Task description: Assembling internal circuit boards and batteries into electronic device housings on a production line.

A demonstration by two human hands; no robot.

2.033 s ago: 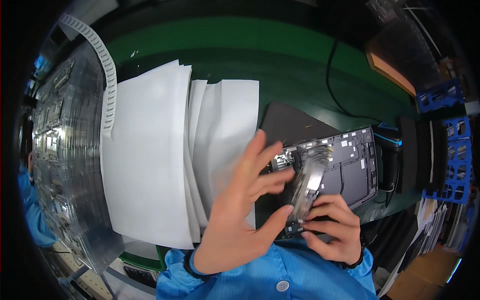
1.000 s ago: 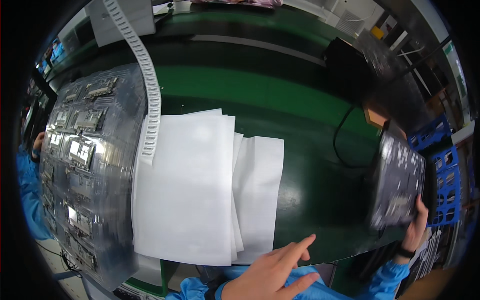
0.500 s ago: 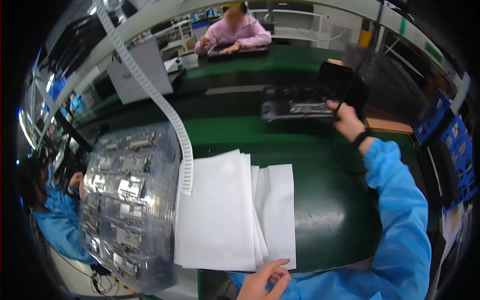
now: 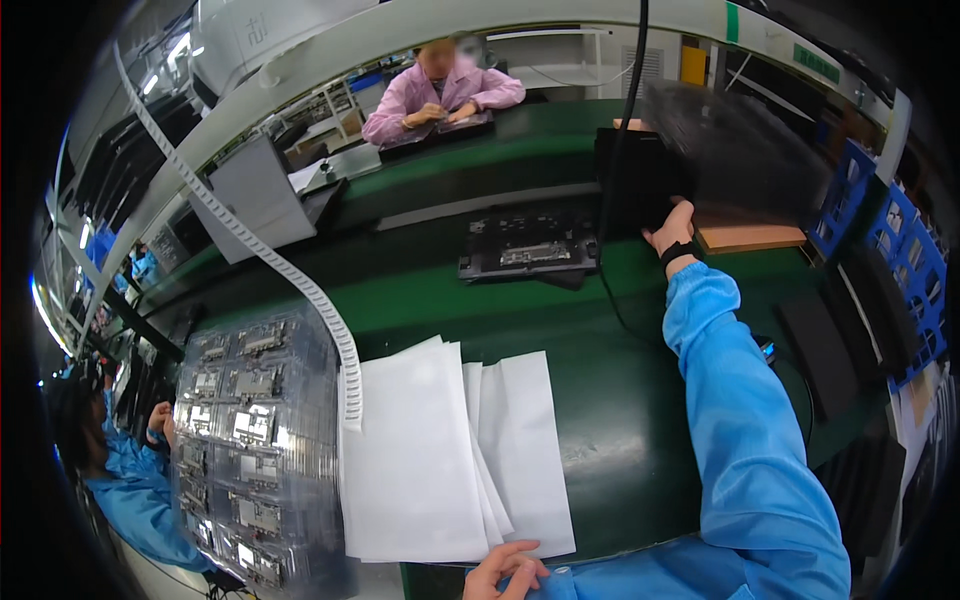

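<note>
**Right hand at a dark stack, left hand on the paper's edge**

The right hand (image 4: pixel 672 228) reaches far forward across the green table (image 4: pixel 610 420), its arm in a blue sleeve (image 4: pixel 740 400) stretched nearly straight. It touches the lower left corner of a dark stack of trays (image 4: pixel 730 150), which is blurred; the stack's long axis runs left to right and it tilts down toward the right, above a wooden board (image 4: pixel 752 238). The thumb is raised; whether the fingers grip cannot be told, as they are hidden behind the stack.

The left hand (image 4: pixel 505 568) rests at the near table edge, fingers curled loosely together, touching the bottom of the white sheets (image 4: pixel 440 460). A dark panel (image 4: pixel 528 245) lies flat just left of the right hand.
</note>
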